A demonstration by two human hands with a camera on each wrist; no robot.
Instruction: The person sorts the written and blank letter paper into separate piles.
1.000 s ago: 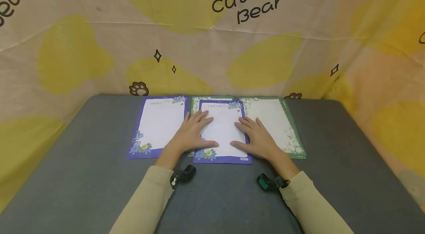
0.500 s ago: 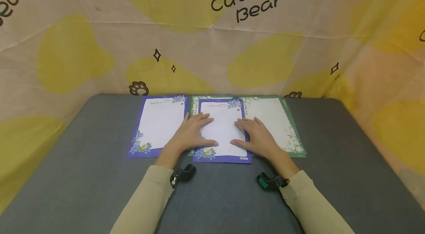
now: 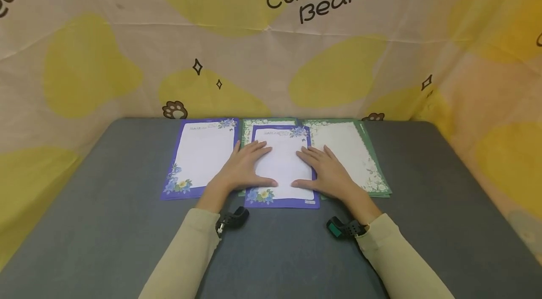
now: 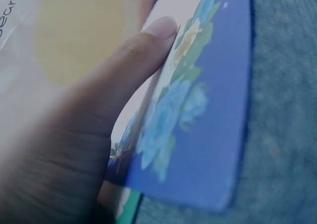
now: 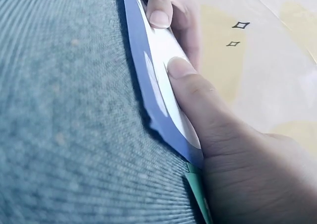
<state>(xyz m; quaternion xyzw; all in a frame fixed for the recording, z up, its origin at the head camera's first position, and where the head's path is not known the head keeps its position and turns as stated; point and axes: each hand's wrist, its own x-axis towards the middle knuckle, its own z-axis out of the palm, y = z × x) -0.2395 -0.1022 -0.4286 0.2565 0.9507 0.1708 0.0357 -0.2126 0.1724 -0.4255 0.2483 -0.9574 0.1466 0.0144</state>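
A blue-bordered sheet of floral paper [image 3: 282, 167] lies in the middle of the table, over green-bordered paper. My left hand [image 3: 242, 167] rests on its left side with the fingers spread and the thumb laid across the white part. On the right side my right hand [image 3: 328, 174] rests in the same way, its thumb pointing inward. Both thumbs press flat on the sheet in the wrist views, where the blue border [image 4: 213, 149] shows below the left thumb [image 4: 143, 50]. Neither hand curls round the paper.
Left of the middle sheet lies another blue-bordered floral sheet [image 3: 205, 157]. Green-bordered floral sheets [image 3: 355, 157] lie to the right, and one [image 3: 271, 122] shows behind the middle sheet. The grey table [image 3: 279, 252] ends at a printed cloth [image 3: 237, 16].
Hands and sheets keep nearly the same places on the table. The whole head view has shifted slightly upward.
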